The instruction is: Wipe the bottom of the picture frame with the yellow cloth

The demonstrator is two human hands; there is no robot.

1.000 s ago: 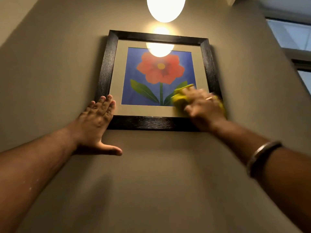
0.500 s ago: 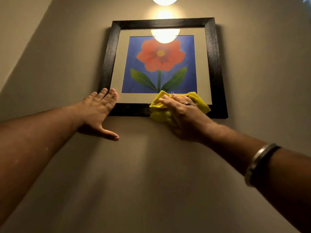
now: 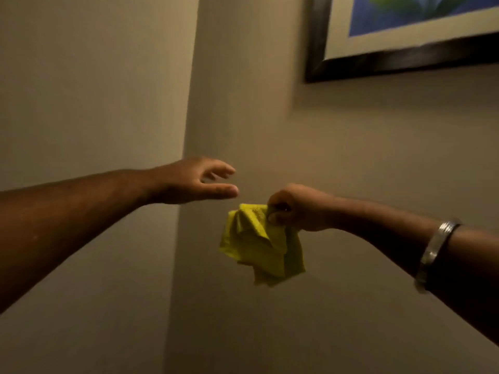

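The black picture frame (image 3: 399, 59) hangs on the wall at the top right; only its lower left corner and a strip of the blue picture show. My right hand (image 3: 295, 207) is well below the frame, away from the wall, pinching the crumpled yellow cloth (image 3: 259, 247), which dangles beneath the fist. My left hand (image 3: 197, 182) hovers just left of the cloth with fingers apart, holding nothing and touching neither frame nor cloth. A metal bangle sits on my right forearm.
A beige wall (image 3: 364, 163) fills the view. A vertical wall corner (image 3: 186, 130) runs down the middle, with the adjoining wall (image 3: 89, 90) to the left. The light is dim.
Both hands have come off the frame and dropped below it. The cloth, pressed flat on the bottom rail before, now hangs bunched from my right hand. The view has swung down and left.
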